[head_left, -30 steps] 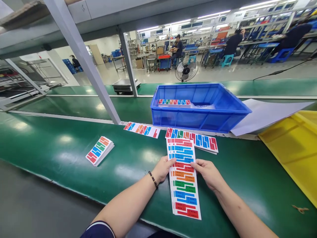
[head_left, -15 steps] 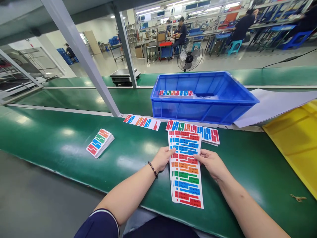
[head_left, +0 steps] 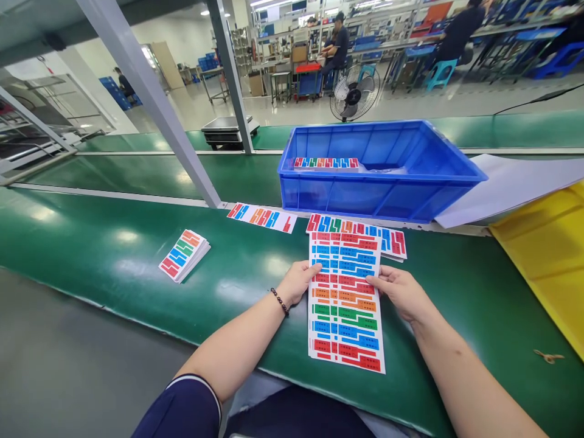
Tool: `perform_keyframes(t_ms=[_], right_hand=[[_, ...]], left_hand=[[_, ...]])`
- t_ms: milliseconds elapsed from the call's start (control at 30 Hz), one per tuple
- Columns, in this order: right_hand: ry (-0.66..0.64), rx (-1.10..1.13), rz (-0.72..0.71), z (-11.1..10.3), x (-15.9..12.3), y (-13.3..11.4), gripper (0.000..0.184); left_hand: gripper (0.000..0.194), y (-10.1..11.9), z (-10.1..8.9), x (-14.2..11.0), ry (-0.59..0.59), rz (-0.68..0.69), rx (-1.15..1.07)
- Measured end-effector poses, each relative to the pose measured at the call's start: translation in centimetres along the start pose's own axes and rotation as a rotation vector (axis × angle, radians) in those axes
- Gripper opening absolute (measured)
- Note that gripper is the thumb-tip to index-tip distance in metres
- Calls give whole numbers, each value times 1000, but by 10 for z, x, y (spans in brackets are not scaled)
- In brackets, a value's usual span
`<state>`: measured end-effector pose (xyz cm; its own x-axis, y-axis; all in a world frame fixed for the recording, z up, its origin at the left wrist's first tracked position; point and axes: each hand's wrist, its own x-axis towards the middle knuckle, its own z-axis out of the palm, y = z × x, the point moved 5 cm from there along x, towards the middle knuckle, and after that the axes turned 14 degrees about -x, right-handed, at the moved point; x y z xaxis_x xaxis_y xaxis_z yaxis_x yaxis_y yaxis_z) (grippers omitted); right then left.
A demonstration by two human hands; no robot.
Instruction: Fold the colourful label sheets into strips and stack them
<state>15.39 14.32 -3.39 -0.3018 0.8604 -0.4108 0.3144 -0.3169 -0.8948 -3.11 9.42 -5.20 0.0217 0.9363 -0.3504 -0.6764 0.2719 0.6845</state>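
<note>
Several overlapping label sheets point(head_left: 347, 304), white with red, blue, orange and green printed shapes, are spread sideways between my hands above the green work surface. My left hand point(head_left: 296, 282) pinches their left edge, thumb on top. At the right edge, my right hand point(head_left: 401, 291) grips the uppermost sheet between thumb and fingers. Just behind lies a stack of similar label sheets point(head_left: 392, 242), partly covered by the held ones. A single label strip point(head_left: 262, 217) with gaps in its print rests left of that stack. Farther left is a small pile of cut label sheets point(head_left: 185, 254).
Beyond the sheets stands a blue bin point(head_left: 356, 198) with more printed labels inside. White paper point(head_left: 497, 188) and a yellow tray point(head_left: 547, 243) are at the right. A grey post point(head_left: 155, 109) rises at left. A twisted tie point(head_left: 549, 357) lies at far right.
My right hand has moved a little to the right with the top sheet, so the held sheets are fanned wider apart. My left hand keeps its hold, slightly shifted.
</note>
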Motion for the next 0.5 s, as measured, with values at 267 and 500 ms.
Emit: perform_keyframes(t_ms=[267,500], right_hand=[[-103,104,11,17,-3,-2,36],[-81,201,18,22,-2,-1,34]], left_hand=[[39,3,4,-4,6,19,-9],[39,2,5,-4,11,39,-21]])
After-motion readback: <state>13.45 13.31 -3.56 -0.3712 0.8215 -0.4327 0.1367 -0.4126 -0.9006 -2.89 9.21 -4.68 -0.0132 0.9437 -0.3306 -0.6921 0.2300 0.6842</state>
